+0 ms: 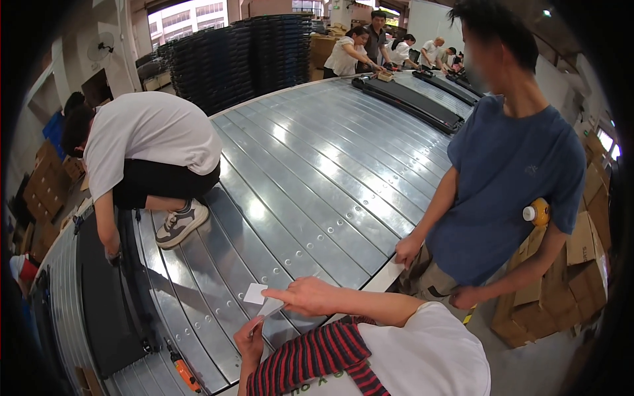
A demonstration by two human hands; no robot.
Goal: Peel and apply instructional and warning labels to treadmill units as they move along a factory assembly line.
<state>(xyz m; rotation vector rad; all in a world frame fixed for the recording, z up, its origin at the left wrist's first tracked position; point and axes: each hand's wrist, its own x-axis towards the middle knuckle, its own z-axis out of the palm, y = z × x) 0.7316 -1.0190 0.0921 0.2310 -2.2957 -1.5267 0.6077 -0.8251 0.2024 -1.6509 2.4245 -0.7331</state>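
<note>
My right hand reaches in from the right with its index finger stretched out and the other fingers curled. At that fingertip is a small white square card, above the metal slatted surface. Just below, my left hand is closed on a thin pale sheet, whose upper end lies by my right fingers. Whether the card and the sheet touch cannot be made out. A red-and-black striped cloth lies across my white shirt, beside my left forearm.
An orange-handled tool lies near the lower left. A person in white crouches on the slats, reaching toward a long black panel. Another in blue stands at the right edge. Black panels and several people are farther back; cartons stand right.
</note>
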